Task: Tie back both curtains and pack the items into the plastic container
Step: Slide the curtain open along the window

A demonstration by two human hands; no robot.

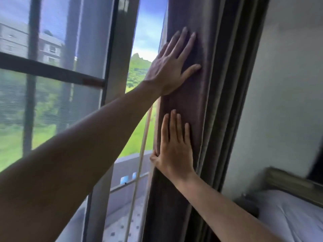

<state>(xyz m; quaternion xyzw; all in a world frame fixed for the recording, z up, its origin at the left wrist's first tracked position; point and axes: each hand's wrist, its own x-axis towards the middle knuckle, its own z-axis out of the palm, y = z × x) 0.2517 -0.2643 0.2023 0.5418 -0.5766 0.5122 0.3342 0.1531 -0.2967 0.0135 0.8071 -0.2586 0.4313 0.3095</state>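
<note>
A dark purple-grey curtain (pixel 215 95) hangs gathered in folds at the right side of the window. My left hand (pixel 172 65) presses flat on the curtain's front fold, fingers straight and spread, pointing up. Below it, my right hand (pixel 174 147) lies flat on the same fold with straight fingers, its thumb at the curtain's left edge. No tie-back and no plastic container are in view.
The window frame (pixel 111 88) and a screened pane (pixel 52 88) fill the left. A thin pale rod or cord (pixel 139 165) hangs just left of the curtain. A white wall (pixel 286 102) lies to the right, with a bed and white pillow (pixel 293 219) at the lower right.
</note>
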